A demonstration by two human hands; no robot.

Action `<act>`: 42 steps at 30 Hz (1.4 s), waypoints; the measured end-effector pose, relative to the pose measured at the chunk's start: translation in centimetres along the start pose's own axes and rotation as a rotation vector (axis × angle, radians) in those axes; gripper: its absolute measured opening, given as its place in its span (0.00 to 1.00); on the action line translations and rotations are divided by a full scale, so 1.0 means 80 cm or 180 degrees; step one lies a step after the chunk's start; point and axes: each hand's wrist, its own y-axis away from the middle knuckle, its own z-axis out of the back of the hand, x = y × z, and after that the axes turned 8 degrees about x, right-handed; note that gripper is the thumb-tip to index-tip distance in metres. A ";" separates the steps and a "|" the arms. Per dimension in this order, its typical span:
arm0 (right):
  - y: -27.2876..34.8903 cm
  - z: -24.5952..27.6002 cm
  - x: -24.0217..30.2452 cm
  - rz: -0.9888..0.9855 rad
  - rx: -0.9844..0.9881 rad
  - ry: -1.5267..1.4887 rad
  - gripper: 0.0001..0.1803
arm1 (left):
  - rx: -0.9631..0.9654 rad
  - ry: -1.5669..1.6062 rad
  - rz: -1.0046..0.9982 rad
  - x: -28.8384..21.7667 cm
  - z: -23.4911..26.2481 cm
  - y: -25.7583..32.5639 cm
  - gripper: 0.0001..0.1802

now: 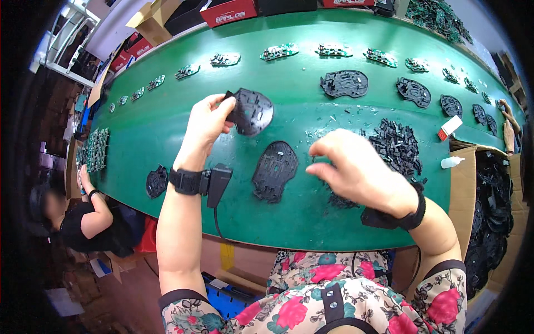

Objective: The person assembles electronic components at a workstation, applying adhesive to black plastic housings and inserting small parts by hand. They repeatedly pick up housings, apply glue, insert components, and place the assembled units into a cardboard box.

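My left hand (207, 123) pinches black shell (255, 114): likely light, stiff, best rim-held. Right hand (359, 170), right of it: fingertips apart.

A bold line of white capitals is legible on the front of the red box (229, 12), just short of twelve o'clock at the far edge of the desk (311, 228). Toward one o'clock, another red box (347, 2) shows white print, cut off by the frame. Print on the small white-and-red carton (449, 128), between two and three o'clock, is too small to read, as is any on the pale rectangle (280, 151) atop the black shell (274, 173) at the dial's centre.
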 end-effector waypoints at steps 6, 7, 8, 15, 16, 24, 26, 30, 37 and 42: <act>0.016 -0.032 0.031 0.0499 0.0944 0.0351 0.13 | -0.0564 -0.0583 0.0126 0.015 -0.004 -0.067 0.24; 0.018 -0.030 0.033 0.0499 0.1001 0.0348 0.13 | -0.0594 -0.0697 0.0166 0.010 -0.010 -0.073 0.24; 0.018 -0.026 0.034 0.0497 0.1055 0.0345 0.13 | -0.0623 -0.0813 0.0203 0.006 -0.015 -0.080 0.25; 0.021 0.007 0.005 0.0038 0.0766 0.0307 0.11 | -0.0285 -0.1263 0.0304 -0.009 -0.044 -0.108 0.26; 0.023 0.012 0.000 -0.0076 0.0717 0.0314 0.11 | -0.0210 -0.1389 0.0274 -0.009 -0.047 -0.110 0.25; 0.008 0.054 -0.053 -0.1004 0.0177 0.0932 0.10 | -0.0121 -0.2440 -0.0491 0.014 -0.041 -0.112 0.28; -0.002 0.062 -0.060 -0.1139 0.0176 0.0829 0.10 | 0.0045 -0.2326 -0.0550 0.010 -0.043 -0.111 0.29; -0.020 0.050 -0.060 -0.1011 0.0256 0.0552 0.08 | 0.0262 -0.1753 -0.0670 0.004 -0.051 -0.106 0.29; -0.051 0.002 -0.066 -0.0561 0.0465 0.0138 0.05 | -0.0129 -0.1612 -0.1166 0.006 -0.051 -0.065 0.24; -0.064 -0.012 -0.069 -0.0771 0.0821 0.0136 0.04 | -0.0183 -0.1454 -0.1423 0.006 -0.031 -0.018 0.19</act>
